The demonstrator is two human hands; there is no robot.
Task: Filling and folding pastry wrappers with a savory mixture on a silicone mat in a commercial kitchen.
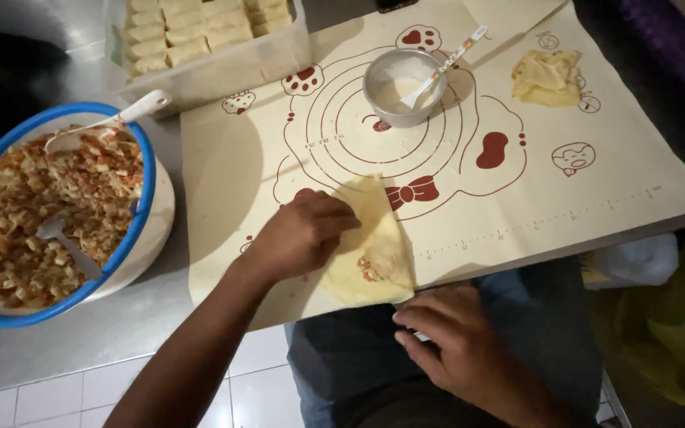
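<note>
A thin pale wrapper lies on the cream baking mat, folded over a bit of chopped filling that shows near its lower edge. My left hand presses flat on the wrapper's left side, fingers pointing right. Below the mat's front edge, my right hand rests with fingertips touching the wrapper's lower right corner. Neither hand grips anything.
A blue-rimmed bowl of chopped filling with two white spoons sits at left. Behind it stands a clear tub of finished rolls. A small metal bowl of white paste with a spoon and a stack of wrappers lie on the mat.
</note>
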